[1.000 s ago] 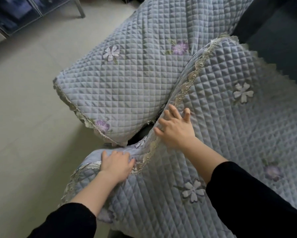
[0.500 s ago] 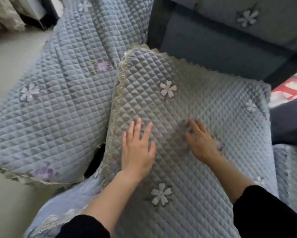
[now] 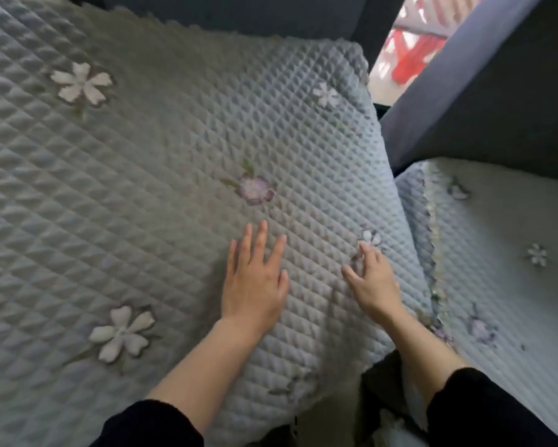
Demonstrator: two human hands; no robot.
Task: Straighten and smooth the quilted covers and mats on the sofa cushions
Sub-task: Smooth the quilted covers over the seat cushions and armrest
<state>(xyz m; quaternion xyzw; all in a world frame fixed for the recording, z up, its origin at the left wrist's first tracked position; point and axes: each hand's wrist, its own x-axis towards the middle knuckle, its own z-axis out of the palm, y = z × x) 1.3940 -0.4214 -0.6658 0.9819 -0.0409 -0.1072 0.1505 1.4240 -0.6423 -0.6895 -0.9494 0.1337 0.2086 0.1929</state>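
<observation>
A grey-blue quilted mat (image 3: 135, 195) with white and purple embroidered flowers covers the seat cushion and fills most of the view. My left hand (image 3: 255, 279) lies flat on it with straight, spread fingers, just below a purple flower (image 3: 254, 188). My right hand (image 3: 372, 282) rests on the mat near its right edge, fingers straight, fingertips by a small white flower (image 3: 369, 237). A second quilted mat (image 3: 503, 253) with a lace border covers the neighbouring seat on the right.
The dark blue sofa backrest (image 3: 255, 14) runs along the top, and a dark blue cushion (image 3: 484, 101) stands at the upper right. A red and white patterned thing (image 3: 409, 50) shows in the gap between them. A dark gap (image 3: 377, 391) opens between the two mats near my right arm.
The view has swung right along the sofa. Both hands have slid rightward across the mat, from its lace left edge towards its right side, staying flat on it.
</observation>
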